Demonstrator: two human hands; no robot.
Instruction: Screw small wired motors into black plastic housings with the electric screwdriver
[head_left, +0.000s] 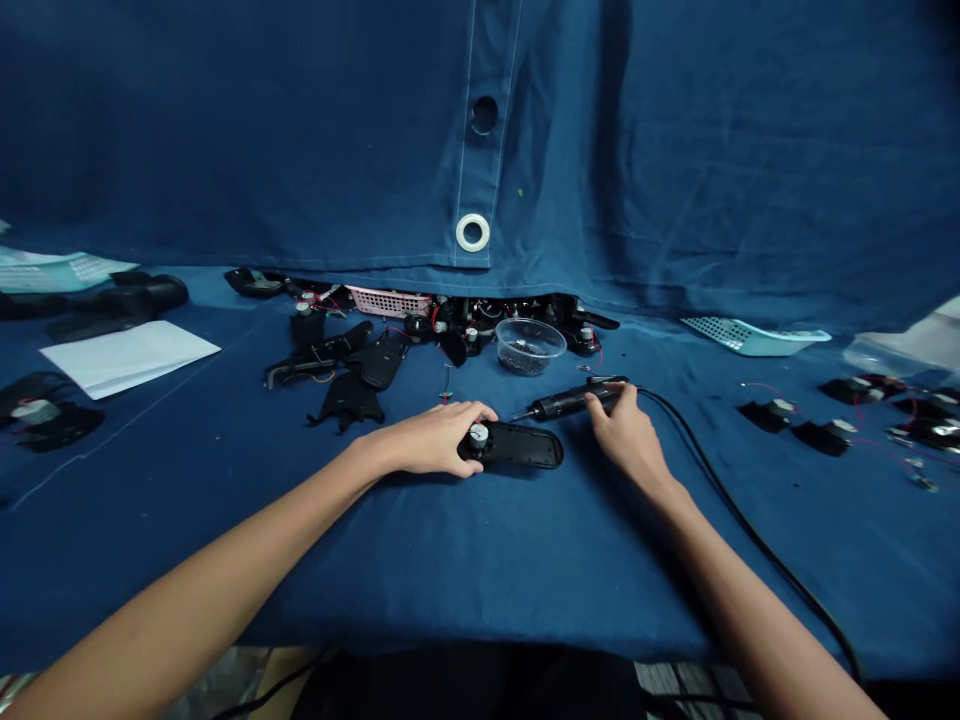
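Observation:
My left hand [442, 438] grips one end of a long black plastic housing [525, 446], its thumb and fingers on either side. A round whitish motor [478, 434] sits in the housing near my fingertips. In my right hand [626, 425] is a black corded electric screwdriver [570, 400], lying nearly level with its bit pointing left. The bit's tip is just above the housing, apart from the motor. Beyond the housing stands a clear round tub [531, 346] with small dark pieces in it, probably screws.
Black plastic parts [349, 375] lie left of the tub, with a pink basket [390, 301] behind. A white paper [131, 358] is at left, a teal basket [757, 338] at right, near wired black pieces [821, 436]. The screwdriver's cable [739, 510] runs along my right arm.

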